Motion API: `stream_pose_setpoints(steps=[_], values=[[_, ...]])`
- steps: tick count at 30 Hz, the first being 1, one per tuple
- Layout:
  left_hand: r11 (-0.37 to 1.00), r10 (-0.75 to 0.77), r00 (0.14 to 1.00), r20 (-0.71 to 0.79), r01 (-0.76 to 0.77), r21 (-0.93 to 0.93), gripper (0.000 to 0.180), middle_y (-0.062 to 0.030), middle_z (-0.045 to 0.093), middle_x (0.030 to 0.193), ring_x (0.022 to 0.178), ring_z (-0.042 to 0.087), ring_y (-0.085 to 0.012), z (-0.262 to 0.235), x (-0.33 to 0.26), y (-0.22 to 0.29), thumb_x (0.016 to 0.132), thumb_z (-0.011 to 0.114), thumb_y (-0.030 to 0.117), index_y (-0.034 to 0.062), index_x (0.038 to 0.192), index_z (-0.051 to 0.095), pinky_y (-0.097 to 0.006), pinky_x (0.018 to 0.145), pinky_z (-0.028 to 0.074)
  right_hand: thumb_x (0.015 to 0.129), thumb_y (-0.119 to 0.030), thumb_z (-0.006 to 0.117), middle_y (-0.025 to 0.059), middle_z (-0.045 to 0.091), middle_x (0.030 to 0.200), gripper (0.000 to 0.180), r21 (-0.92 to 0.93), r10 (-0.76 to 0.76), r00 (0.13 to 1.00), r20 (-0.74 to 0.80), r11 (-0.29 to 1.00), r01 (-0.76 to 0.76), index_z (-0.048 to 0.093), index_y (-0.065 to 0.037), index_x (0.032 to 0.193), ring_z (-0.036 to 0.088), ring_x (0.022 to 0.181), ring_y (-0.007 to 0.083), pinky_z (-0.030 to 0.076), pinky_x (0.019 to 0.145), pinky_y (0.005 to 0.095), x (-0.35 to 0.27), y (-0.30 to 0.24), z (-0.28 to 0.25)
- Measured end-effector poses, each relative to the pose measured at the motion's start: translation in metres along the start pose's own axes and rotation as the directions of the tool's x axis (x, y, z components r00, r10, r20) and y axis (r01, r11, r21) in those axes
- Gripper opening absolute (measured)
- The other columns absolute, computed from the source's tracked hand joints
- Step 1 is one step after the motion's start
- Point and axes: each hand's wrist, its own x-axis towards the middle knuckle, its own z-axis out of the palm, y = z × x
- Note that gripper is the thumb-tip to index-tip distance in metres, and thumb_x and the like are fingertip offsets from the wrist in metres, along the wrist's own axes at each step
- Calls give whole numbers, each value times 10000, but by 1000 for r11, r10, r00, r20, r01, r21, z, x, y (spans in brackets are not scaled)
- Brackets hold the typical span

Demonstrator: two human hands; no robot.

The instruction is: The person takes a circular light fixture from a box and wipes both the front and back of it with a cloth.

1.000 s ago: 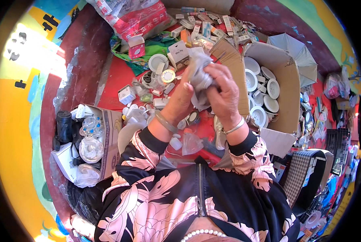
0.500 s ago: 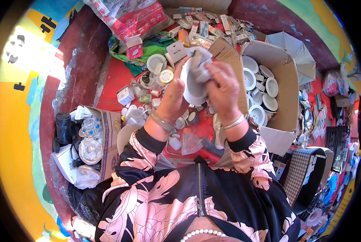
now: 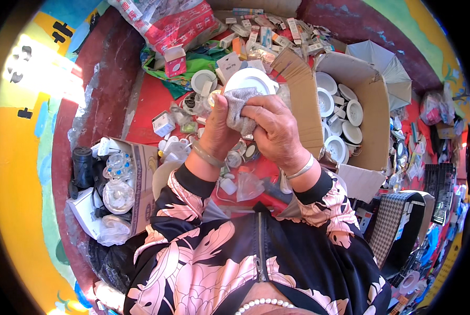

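Observation:
A white round downlight-like disc (image 3: 252,80) is held up in front of me, its far half showing above a grey cloth (image 3: 239,108). My left hand (image 3: 217,127) is closed at the disc's left near side, its thumb raised beside the cloth; its other fingers are mostly hidden. Pinching the cloth against the disc's near edge is my right hand (image 3: 277,128), fingers curled. Below and beyond lie similar white round fittings (image 3: 203,82) and small boxes on a red cover.
A cardboard box (image 3: 369,113) of white round fittings stands at right. Left is a carton (image 3: 145,184) with plastic-wrapped items. Small packages (image 3: 266,37) heap at the back beside a red-and-white sack (image 3: 174,23). A houndstooth-patterned box (image 3: 390,220) sits at lower right.
The disc has turned from near upright to tilted away, its face now toward the back. The cloth has moved down and left to its near edge, with my right hand following.

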Motion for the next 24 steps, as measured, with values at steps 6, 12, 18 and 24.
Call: stream_pose_setpoints(steps=[6,12,18,24], values=[[995,-82,995,51,84,-46,869,-52,478,1229,1130,476,-190,6,-3,-8,696,640,614,64,1308,361,-334,953,399,589,38,582,74,570,873,342,-144,-124,984,-128,984,105,667,-64,905,562,795,262,462,704,348,4,7,-9],[997,10,987,160,-23,80,951,-71,419,1295,1196,414,-197,24,-1,-1,663,656,637,60,1336,316,-342,998,349,581,9,596,66,566,860,341,-318,-144,973,-183,945,80,684,-78,899,558,785,247,469,686,339,3,18,-11],[997,47,998,31,-45,-58,904,-102,404,1324,1220,404,-219,10,0,0,719,599,636,50,1342,305,-367,1005,347,578,68,565,75,588,855,368,-404,-39,975,-218,913,-54,691,-71,895,564,796,244,469,696,330,-2,37,-17],[999,-3,1000,-4,3,-46,946,-127,418,1325,1199,440,-270,16,0,11,720,481,716,44,1358,292,-441,1003,362,600,78,554,85,621,931,347,-360,-40,944,-327,929,-86,687,-57,890,576,854,252,462,777,337,8,36,-26]])
